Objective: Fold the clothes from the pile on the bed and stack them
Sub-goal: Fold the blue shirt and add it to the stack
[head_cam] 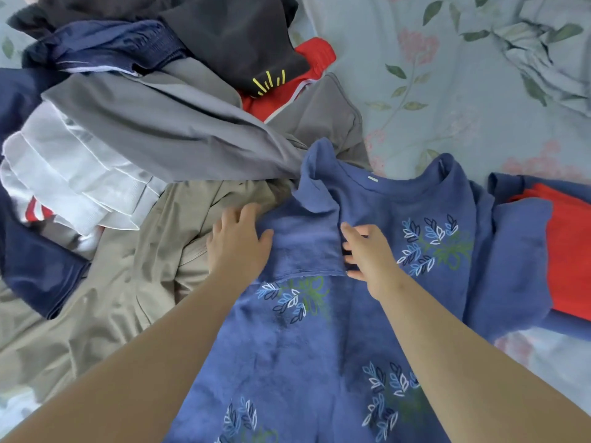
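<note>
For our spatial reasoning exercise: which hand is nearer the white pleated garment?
Left. The left hand sits right of the white pleated garment; the right hand rests farther right on the blue leaf-printed sweatshirt.

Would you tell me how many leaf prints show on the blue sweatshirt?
4 leaf prints: one beside the right hand, one below the folded sleeve, two near the bottom. Folds may hide more.

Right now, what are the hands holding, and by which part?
The blue sweatshirt, by its folded-over sleeve: the right hand pinches the sleeve's edge, while the left hand rests flat on its other side without gripping.
</note>
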The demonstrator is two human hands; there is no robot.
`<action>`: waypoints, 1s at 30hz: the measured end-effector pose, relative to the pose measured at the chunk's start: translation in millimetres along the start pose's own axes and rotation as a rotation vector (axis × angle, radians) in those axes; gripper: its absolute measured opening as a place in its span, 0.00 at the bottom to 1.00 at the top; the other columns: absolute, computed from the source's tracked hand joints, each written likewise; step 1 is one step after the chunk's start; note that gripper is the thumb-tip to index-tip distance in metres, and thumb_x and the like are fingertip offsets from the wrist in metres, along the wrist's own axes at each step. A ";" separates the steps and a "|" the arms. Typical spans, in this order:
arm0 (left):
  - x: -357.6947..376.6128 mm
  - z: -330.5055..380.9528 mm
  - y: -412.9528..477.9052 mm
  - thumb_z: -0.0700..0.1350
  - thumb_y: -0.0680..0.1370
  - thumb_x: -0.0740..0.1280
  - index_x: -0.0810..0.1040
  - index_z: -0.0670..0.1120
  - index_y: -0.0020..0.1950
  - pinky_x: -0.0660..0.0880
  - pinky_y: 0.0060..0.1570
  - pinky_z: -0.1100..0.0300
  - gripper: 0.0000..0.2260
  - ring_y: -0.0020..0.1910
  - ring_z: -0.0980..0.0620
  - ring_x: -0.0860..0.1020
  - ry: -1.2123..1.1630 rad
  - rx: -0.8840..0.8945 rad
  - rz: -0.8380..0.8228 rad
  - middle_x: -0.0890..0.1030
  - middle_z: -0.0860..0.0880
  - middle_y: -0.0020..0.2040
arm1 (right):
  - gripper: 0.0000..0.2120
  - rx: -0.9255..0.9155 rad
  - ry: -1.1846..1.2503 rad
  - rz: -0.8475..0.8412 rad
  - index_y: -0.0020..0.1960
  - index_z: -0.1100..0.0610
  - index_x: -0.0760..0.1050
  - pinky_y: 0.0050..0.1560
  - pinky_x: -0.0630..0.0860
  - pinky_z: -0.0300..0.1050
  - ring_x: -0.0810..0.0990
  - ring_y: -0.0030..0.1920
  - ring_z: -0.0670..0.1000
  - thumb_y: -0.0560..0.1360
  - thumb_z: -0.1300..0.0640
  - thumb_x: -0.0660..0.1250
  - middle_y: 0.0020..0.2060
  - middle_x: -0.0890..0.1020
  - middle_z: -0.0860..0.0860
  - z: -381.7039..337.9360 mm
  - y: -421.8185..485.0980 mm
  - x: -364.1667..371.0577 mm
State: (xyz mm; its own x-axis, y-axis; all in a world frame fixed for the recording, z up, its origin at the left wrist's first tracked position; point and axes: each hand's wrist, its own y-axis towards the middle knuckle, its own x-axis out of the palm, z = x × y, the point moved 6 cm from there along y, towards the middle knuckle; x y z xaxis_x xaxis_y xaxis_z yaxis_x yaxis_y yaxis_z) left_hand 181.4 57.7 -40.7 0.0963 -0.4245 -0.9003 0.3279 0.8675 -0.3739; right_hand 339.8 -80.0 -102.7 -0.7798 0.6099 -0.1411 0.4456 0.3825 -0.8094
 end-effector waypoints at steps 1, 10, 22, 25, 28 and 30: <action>3.4 12.3 0.8 0.49 0.79 0.61 0.65 0.53 0.70 0.63 0.63 0.48 0.19 0.65 0.42 0.66 -0.004 0.047 0.004 0.66 0.46 0.67 | 0.14 -0.044 -0.016 -0.013 0.48 0.54 0.71 0.38 0.75 0.44 0.77 0.41 0.54 0.74 0.44 0.65 0.42 0.76 0.51 0.6 1.7 4.2; 33.6 52.1 46.6 0.56 0.78 0.62 0.65 0.52 0.70 0.61 0.63 0.46 0.22 0.67 0.41 0.66 -0.075 -0.036 -0.097 0.69 0.46 0.67 | 0.12 -0.156 -0.225 -0.007 0.34 0.56 0.60 0.28 0.58 0.40 0.61 0.31 0.49 0.73 0.65 0.61 0.29 0.64 0.49 1.3 5.9 1.6; 17.9 81.1 27.0 0.41 0.81 0.55 0.67 0.39 0.57 0.63 0.42 0.54 0.08 0.52 0.38 0.73 -0.419 -0.223 0.322 0.70 0.40 0.61 | 0.09 -0.249 -0.181 0.495 0.56 0.54 0.73 0.42 0.68 0.45 0.75 0.44 0.52 0.76 0.60 0.59 0.47 0.78 0.51 13.5 -20.4 -103.5; 57.6 117.9 -0.3 0.40 0.79 0.57 0.67 0.44 0.54 0.64 0.43 0.54 0.04 0.52 0.40 0.71 -0.331 -0.006 0.088 0.70 0.44 0.58 | 0.12 -0.306 -0.294 0.838 0.56 0.57 0.75 0.50 0.70 0.54 0.75 0.51 0.60 0.74 0.61 0.63 0.51 0.77 0.57 20.2 -37.3 -149.4; 106.1 142.5 -21.8 0.50 0.78 0.63 0.60 0.51 0.73 0.63 0.64 0.51 0.25 0.69 0.42 0.61 0.055 0.237 -0.212 0.58 0.46 0.72 | 0.20 -0.194 -0.251 1.043 0.64 0.56 0.71 0.60 0.63 0.55 0.69 0.62 0.61 0.73 0.58 0.66 0.63 0.71 0.58 33.8 -47.9 -189.8; 125.2 145.0 -29.5 0.56 0.78 0.62 0.47 0.53 0.78 0.54 0.71 0.49 0.34 0.75 0.42 0.49 0.231 0.293 -0.328 0.45 0.46 0.77 | 0.27 -0.063 -0.205 1.024 0.69 0.55 0.65 0.63 0.61 0.56 0.65 0.65 0.61 0.72 0.54 0.68 0.68 0.65 0.56 45.0 -45.9 -208.1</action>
State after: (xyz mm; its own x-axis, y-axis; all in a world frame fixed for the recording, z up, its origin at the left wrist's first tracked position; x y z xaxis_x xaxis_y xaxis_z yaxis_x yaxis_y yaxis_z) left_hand 320.0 -58.6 -110.0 -0.2561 -0.5652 -0.7842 0.5600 0.5745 -0.5970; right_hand 461.9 -255.7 -61.8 -0.0734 0.5352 -0.8415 0.9528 -0.2117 -0.2177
